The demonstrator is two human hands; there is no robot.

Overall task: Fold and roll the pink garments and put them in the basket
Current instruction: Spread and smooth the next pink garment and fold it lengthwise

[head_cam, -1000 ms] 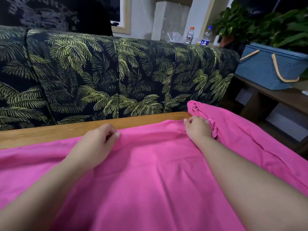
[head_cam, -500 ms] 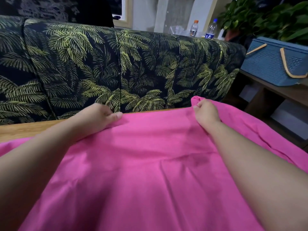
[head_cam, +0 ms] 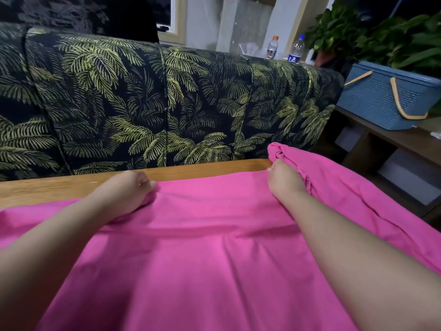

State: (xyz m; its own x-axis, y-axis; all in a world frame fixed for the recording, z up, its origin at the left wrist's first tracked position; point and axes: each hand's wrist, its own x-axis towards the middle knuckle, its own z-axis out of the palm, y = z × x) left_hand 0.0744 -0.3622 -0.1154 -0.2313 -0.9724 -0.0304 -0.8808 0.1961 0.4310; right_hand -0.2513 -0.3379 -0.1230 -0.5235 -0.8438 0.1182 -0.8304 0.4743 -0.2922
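Left hand (head_cam: 126, 192) and right hand (head_cam: 285, 179) each pinch far edge of pink garment (head_cam: 202, 259), spread on table (head_cam: 59, 186).

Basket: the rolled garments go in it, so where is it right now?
In the head view the blue basket sits far right on a dark wooden shelf, beside the sofa's end and below the plants.

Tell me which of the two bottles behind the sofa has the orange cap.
The left bottle, farther from the blue basket, has the orange cap; the right bottle has a blue cap and blue label.
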